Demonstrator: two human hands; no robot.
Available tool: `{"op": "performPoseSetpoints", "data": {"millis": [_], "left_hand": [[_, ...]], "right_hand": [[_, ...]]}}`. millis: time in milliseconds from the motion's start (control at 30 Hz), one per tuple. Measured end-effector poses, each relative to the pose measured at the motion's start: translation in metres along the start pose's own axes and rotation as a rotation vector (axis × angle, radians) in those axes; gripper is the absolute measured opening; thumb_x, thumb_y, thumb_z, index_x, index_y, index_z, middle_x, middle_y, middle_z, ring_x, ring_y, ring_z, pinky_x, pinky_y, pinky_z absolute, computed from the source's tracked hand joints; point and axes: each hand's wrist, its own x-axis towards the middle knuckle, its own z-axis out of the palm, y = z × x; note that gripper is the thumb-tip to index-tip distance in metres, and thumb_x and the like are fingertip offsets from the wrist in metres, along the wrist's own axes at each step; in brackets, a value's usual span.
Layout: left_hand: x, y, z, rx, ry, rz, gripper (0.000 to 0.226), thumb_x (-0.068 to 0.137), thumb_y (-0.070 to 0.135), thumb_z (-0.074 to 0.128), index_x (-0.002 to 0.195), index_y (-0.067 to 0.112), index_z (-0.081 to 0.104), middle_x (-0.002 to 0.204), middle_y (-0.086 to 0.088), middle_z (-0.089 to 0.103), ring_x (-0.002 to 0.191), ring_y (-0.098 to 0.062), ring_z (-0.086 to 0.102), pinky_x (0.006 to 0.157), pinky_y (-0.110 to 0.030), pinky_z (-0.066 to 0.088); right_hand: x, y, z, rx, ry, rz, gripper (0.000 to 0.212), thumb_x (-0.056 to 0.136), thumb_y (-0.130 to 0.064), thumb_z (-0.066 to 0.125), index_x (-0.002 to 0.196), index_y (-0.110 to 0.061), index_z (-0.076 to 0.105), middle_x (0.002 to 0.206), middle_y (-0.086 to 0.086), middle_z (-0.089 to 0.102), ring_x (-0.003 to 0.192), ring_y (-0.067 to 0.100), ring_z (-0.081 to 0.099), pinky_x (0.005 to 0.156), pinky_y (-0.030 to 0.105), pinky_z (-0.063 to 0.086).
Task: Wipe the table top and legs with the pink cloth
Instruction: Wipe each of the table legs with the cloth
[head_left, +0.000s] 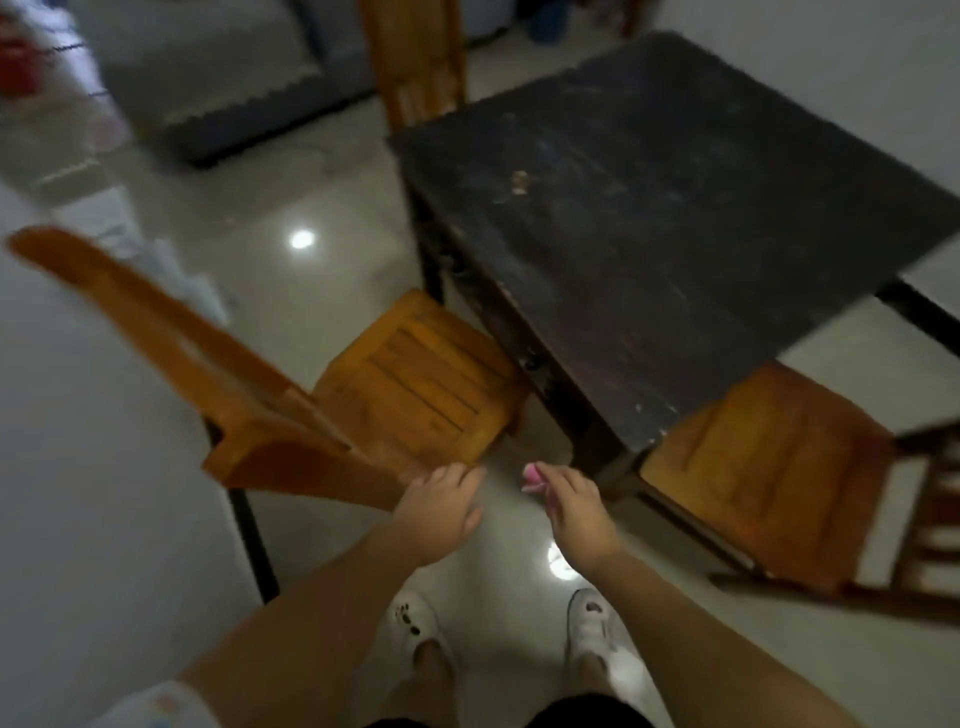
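A dark, worn square table (675, 218) stands ahead and to the right, its near corner leg (597, 447) just beyond my hands. My right hand (576, 512) is closed around the pink cloth (534, 475), of which only a small bunched end shows past my fingers, close to that leg. My left hand (441, 512) rests on the back rail of a wooden chair (311, 415) with its fingers curled over the wood. A small pale scrap (519, 182) lies on the table top.
Three orange wooden chairs surround the table: one at the left (415, 384), one at the near right (769, 467), one at the far side (415, 57). A grey sofa (218, 67) stands at the back left. My white shoes (597, 634) are on the glossy tiled floor.
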Motion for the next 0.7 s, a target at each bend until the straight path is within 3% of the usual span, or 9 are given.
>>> {"op": "performPoseSetpoints", "data": {"millis": [33, 167, 267, 333, 467, 533, 600, 700], "left_hand": [[0.005, -0.004, 0.003, 0.029, -0.031, 0.057, 0.073, 0.078, 0.053, 0.009, 0.138, 0.017, 0.03, 0.131, -0.007, 0.043, 0.121, -0.024, 0.041, 0.097, -0.034, 0.035], [0.019, 0.004, 0.026, -0.005, -0.099, 0.101, 0.046, 0.095, 0.037, 0.034, 0.135, 0.015, 0.033, 0.131, -0.007, 0.042, 0.121, -0.024, 0.039, 0.096, -0.035, 0.033], [0.026, 0.024, 0.055, -0.122, -0.138, 0.134, 0.049, 0.096, 0.035, 0.036, 0.14, 0.016, 0.027, 0.138, -0.006, 0.039, 0.125, -0.023, 0.038, 0.1, -0.034, 0.032], [0.039, 0.034, 0.081, -0.204, -0.15, 0.161, 0.051, 0.096, 0.035, 0.036, 0.142, 0.017, 0.024, 0.141, -0.006, 0.037, 0.126, -0.021, 0.037, 0.103, -0.034, 0.032], [0.098, 0.042, 0.135, -0.458, -0.112, 0.059, 0.055, 0.095, 0.038, 0.04, 0.144, 0.021, 0.021, 0.146, -0.004, 0.031, 0.128, -0.021, 0.037, 0.103, -0.034, 0.035], [0.136, 0.043, 0.166, -0.572, -0.066, 0.018, 0.058, 0.095, 0.039, 0.042, 0.145, 0.021, 0.019, 0.148, -0.004, 0.027, 0.132, -0.022, 0.033, 0.104, -0.036, 0.033], [0.176, 0.041, 0.199, -0.635, -0.013, 0.015, 0.062, 0.093, 0.044, 0.043, 0.145, 0.021, 0.018, 0.151, -0.005, 0.023, 0.136, -0.023, 0.027, 0.107, -0.038, 0.03], [0.232, 0.042, 0.24, -0.718, 0.091, 0.079, 0.072, 0.087, 0.054, 0.048, 0.145, 0.022, 0.021, 0.151, -0.003, 0.024, 0.136, -0.019, 0.027, 0.108, -0.036, 0.028]], "right_hand": [[-0.017, 0.004, 0.008, 0.019, 0.047, 0.082, 0.044, 0.093, 0.0, 0.045, 0.133, -0.02, 0.049, 0.129, 0.002, 0.051, 0.116, 0.021, 0.045, 0.097, 0.019, 0.031], [-0.065, 0.027, 0.033, 0.195, 0.22, 0.327, 0.048, 0.091, 0.0, 0.048, 0.128, -0.031, 0.047, 0.122, -0.01, 0.05, 0.114, 0.014, 0.049, 0.101, 0.032, 0.043], [-0.085, 0.049, 0.051, 0.325, 0.355, 0.493, 0.04, 0.094, -0.005, 0.045, 0.128, -0.027, 0.048, 0.124, -0.003, 0.051, 0.11, 0.014, 0.053, 0.095, 0.041, 0.049], [-0.084, 0.065, 0.061, 0.442, 0.461, 0.581, 0.035, 0.097, -0.009, 0.042, 0.127, -0.024, 0.05, 0.125, 0.001, 0.052, 0.105, 0.013, 0.056, 0.09, 0.038, 0.053], [-0.044, 0.112, 0.088, 0.688, 0.644, 0.641, 0.03, 0.1, -0.016, 0.038, 0.126, -0.021, 0.051, 0.11, 0.005, 0.063, 0.095, 0.017, 0.063, 0.075, 0.019, 0.049], [-0.016, 0.142, 0.113, 0.8, 0.684, 0.616, 0.027, 0.099, -0.016, 0.04, 0.123, -0.021, 0.053, 0.1, 0.009, 0.065, 0.087, 0.018, 0.065, 0.076, 0.027, 0.055], [0.015, 0.172, 0.139, 0.848, 0.71, 0.574, 0.03, 0.098, -0.015, 0.042, 0.126, -0.024, 0.052, 0.105, 0.007, 0.063, 0.092, 0.016, 0.065, 0.086, 0.036, 0.055], [0.06, 0.215, 0.179, 0.897, 0.808, 0.465, 0.034, 0.099, -0.014, 0.04, 0.13, -0.025, 0.048, 0.116, 0.004, 0.059, 0.097, 0.012, 0.062, 0.089, 0.034, 0.053]]}}
